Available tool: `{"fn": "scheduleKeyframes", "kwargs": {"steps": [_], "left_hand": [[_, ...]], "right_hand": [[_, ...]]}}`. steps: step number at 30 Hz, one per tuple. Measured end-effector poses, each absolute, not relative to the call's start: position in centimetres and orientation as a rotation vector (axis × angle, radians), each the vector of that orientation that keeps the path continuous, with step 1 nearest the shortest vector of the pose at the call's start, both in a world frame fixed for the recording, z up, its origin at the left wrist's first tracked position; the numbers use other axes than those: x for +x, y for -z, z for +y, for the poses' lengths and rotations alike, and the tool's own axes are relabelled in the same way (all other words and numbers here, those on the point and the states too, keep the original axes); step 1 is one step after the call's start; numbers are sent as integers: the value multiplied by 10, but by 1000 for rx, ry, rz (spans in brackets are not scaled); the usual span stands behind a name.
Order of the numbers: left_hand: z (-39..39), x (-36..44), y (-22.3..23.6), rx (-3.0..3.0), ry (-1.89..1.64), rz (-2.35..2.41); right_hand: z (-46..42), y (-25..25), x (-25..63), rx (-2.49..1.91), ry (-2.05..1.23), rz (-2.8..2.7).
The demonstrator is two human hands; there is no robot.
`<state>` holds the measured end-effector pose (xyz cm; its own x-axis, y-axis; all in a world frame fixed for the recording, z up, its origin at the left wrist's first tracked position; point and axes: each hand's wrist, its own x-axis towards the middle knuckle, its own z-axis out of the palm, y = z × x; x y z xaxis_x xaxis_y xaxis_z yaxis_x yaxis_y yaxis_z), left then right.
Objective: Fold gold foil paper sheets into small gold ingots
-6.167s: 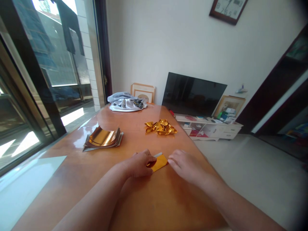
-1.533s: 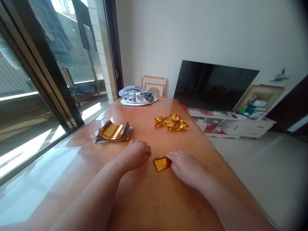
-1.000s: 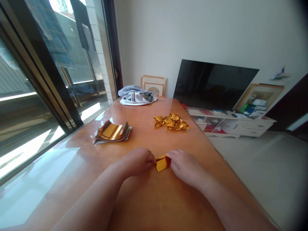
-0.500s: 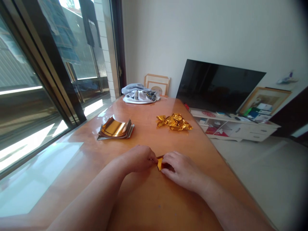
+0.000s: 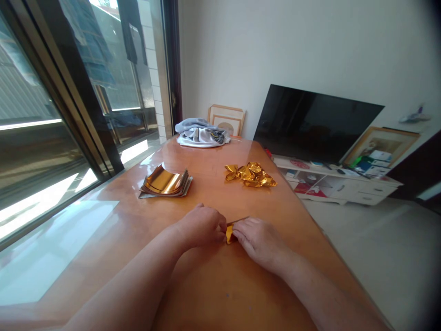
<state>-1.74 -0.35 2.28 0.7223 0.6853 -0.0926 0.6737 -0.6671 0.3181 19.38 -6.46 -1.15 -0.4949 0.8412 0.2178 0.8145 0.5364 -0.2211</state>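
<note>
A small piece of gold foil paper lies on the wooden table between my hands, mostly covered by fingers. My left hand grips its left side with curled fingers. From the right, my right hand presses its closed fingers on the other side. A thin dark edge of the paper runs along the top, above the right fingers. Beyond my left hand sits a stack of gold foil sheets, curling up at the ends. Farther off on the right is a pile of crumpled or folded gold foil pieces.
The glossy table runs away from me beside a sliding glass door. Bundled pale cloth lies at its far end. To the right stand a large television and a low white cabinet.
My right fingers have closed together over the foil paper, and my left fingers have curled further around it. A longer strip of its top edge now shows above the right hand.
</note>
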Motion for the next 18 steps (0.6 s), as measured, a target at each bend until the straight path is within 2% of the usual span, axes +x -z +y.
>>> {"fn": "scheduleKeyframes", "kwargs": {"steps": [6, 18], "left_hand": [[-5, -14, -23, 2614, -58, 1093], [-6, -15, -28, 2556, -22, 1075]], "right_hand": [[-69, 4, 191, -1393, -216, -2476], [-64, 11, 192, -1385, -177, -2457]]}}
